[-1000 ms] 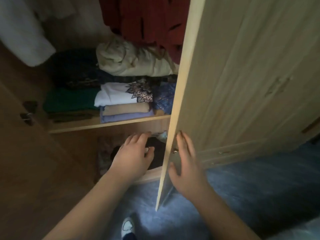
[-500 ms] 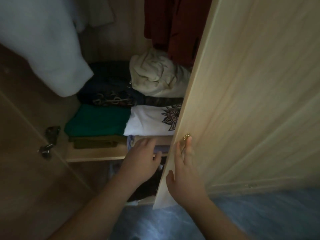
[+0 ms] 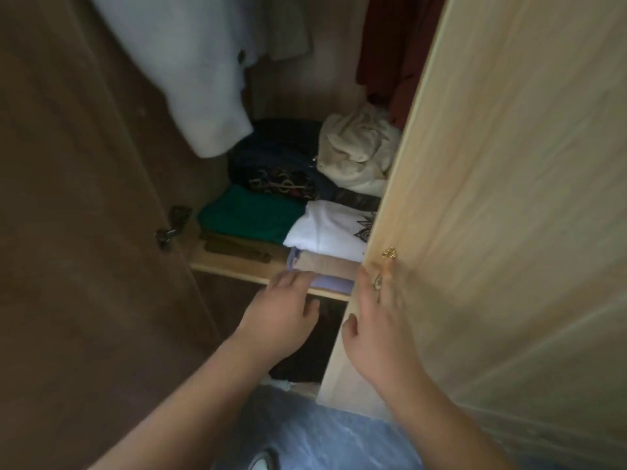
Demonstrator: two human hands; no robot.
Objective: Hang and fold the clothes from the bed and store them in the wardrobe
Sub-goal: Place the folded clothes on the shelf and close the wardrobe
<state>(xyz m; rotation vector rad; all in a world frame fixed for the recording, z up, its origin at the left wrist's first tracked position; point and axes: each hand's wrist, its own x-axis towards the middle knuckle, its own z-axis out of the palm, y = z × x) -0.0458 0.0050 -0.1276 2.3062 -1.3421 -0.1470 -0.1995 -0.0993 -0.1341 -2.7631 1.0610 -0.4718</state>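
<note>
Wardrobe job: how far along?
Done: folded clothes stacked on the shelf, white garment hanging above. In hand: right hand flat on the door near its edge, left hand at the lilac fold; neither holds clothing. Left: bed out of view, cannot tell.

The floor [image 3: 339,435] fills the near bottom of the view. It is blue-grey, with a cloudy, mottled pattern and a faint sheen where light falls on it, brighter toward the middle and darker toward the near right corner. At the very near edge, a little left of centre, the toe of a shoe [image 3: 262,462] rests on it. The toe is pale with darker trim, and the frame cuts off the rest of the shoe.
</note>
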